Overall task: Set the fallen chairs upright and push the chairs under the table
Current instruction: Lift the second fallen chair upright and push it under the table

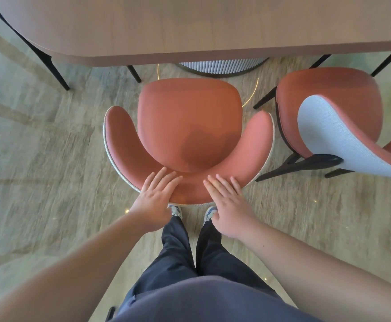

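An upright chair (pixel 190 122) with a rust-orange seat and curved backrest stands right in front of me, its seat facing the wooden table (pixel 190 26). The seat's front edge lies just short of the table's edge. My left hand (pixel 156 196) rests flat on the top of the backrest, fingers spread, thumb over the rim. My right hand (pixel 227 201) lies flat on the backrest beside it, fingers extended. A second chair (pixel 329 122), orange with a pale blue outer back, stands upright to the right, turned at an angle and outside the table.
The table's ribbed pedestal base (pixel 222 66) sits under the tabletop straight ahead. Black legs of another chair (pixel 57 73) show at the far left under the table. My feet (pixel 190 212) stand right behind the chair on the stone-pattern floor (pixel 39 159).
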Available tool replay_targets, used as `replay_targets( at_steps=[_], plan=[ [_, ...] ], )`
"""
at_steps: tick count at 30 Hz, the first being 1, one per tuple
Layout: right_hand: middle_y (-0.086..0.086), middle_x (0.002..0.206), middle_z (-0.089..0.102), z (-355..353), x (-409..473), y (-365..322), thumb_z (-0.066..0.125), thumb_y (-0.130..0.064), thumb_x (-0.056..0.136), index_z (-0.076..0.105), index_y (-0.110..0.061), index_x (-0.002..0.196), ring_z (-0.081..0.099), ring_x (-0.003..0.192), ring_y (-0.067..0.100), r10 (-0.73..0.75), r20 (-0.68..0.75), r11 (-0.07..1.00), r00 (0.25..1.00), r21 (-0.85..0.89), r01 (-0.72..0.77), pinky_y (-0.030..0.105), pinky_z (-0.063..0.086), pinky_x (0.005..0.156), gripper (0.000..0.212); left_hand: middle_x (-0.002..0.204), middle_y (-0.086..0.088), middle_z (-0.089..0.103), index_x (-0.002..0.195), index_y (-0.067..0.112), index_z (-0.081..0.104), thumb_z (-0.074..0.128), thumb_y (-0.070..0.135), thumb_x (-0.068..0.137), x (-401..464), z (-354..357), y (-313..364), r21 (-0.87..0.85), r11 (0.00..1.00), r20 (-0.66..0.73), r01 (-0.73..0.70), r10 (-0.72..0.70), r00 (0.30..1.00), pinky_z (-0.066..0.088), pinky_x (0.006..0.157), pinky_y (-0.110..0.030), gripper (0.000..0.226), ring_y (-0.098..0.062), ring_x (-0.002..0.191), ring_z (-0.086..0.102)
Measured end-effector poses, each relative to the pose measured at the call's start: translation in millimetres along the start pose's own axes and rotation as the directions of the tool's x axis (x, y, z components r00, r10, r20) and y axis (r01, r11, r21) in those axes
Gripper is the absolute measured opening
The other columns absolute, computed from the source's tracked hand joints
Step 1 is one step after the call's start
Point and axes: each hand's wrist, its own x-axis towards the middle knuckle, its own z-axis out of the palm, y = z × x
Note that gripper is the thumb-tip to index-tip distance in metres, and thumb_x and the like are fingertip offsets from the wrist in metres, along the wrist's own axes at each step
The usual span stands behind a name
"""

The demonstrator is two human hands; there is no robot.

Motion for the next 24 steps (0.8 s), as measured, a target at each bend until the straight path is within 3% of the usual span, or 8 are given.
replay_targets(
  at_steps=[2, 4, 7, 10, 16, 24],
  plan=[
    [0.002, 0.174, 0.009, -8.3, 0.1, 4.7, 0.042, -0.018, 0.092, 0.014, -0.015, 0.165, -0.003, 0.159, 0.017, 0.020, -0.072, 0.994, 0.997, 0.105, -0.012, 0.041, -0.006, 0.128, 0.078, 0.169, -0.007, 0.031, 0.162, 0.015, 0.032, 0.055, 0.000, 0.071, -1.2, -14.1, -8.2, -0.123, 0.992, -0.081, 0.030, -0.040, 0.996, -0.011, 0.127, -0.038, 0.095, -0.029, 0.162, 0.004],
    [0.004, 0.173, 0.013, -17.7, 2.4, 13.8, 0.042, -0.021, 0.097, 0.018, -0.013, 0.164, 0.002, 0.160, 0.019, 0.069, -0.156, 0.990, 0.985, 0.135, -0.048, 0.043, 0.003, 0.129, 0.071, 0.168, -0.012, 0.034, 0.160, 0.009, 0.035, 0.051, -0.004, 0.074, 1.3, -28.0, -20.8, -0.158, 0.982, -0.183, 0.100, -0.129, 0.975, -0.007, 0.128, -0.040, 0.089, -0.032, 0.162, 0.007],
    [0.009, 0.172, 0.012, -33.8, 15.6, 37.6, 0.037, -0.028, 0.103, 0.015, -0.010, 0.164, 0.003, 0.159, 0.024, 0.187, -0.221, 0.981, 0.957, 0.084, -0.172, 0.042, 0.001, 0.129, 0.067, 0.172, -0.016, 0.024, 0.162, 0.005, 0.029, 0.052, 0.010, 0.092, 14.3, -45.1, -43.7, -0.190, 0.937, -0.272, 0.294, -0.338, 0.901, -0.001, 0.130, -0.044, 0.074, -0.031, 0.162, 0.002],
    [0.014, 0.172, 0.010, -45.6, 32.8, 58.6, 0.038, -0.032, 0.104, 0.011, -0.005, 0.163, 0.002, 0.160, 0.028, 0.334, -0.214, 0.942, 0.918, 0.059, -0.329, 0.040, -0.003, 0.128, 0.070, 0.176, -0.014, 0.005, 0.166, 0.007, 0.011, 0.048, 0.030, 0.103, 29.8, -55.6, -61.6, -0.146, 0.877, -0.215, 0.459, -0.480, 0.850, -0.007, 0.128, -0.040, 0.077, -0.026, 0.162, -0.011],
    [0.018, 0.172, -0.002, -47.0, 52.8, 77.2, 0.036, -0.045, 0.104, 0.002, 0.000, 0.162, -0.010, 0.159, 0.030, 0.498, -0.053, 0.866, 0.866, -0.017, -0.499, 0.041, -0.005, 0.128, 0.080, 0.176, -0.015, -0.008, 0.166, 0.007, -0.004, 0.034, 0.048, 0.106, 47.2, -52.1, -82.5, 0.037, 0.838, -0.031, 0.545, -0.544, 0.838, -0.007, 0.129, -0.042, 0.082, -0.026, 0.160, -0.019],
    [0.016, 0.172, -0.010, -37.2, 58.9, 79.9, 0.035, -0.055, 0.100, -0.003, -0.002, 0.162, -0.018, 0.157, 0.029, 0.539, -0.033, 0.840, 0.841, -0.040, -0.540, 0.041, -0.012, 0.125, 0.090, 0.175, -0.020, -0.006, 0.167, 0.009, 0.001, 0.038, 0.051, 0.103, 54.7, -31.8, -86.1, -0.007, 0.833, -0.133, 0.552, -0.548, 0.826, -0.012, 0.128, -0.042, 0.085, -0.029, 0.161, -0.017]
  ],
)
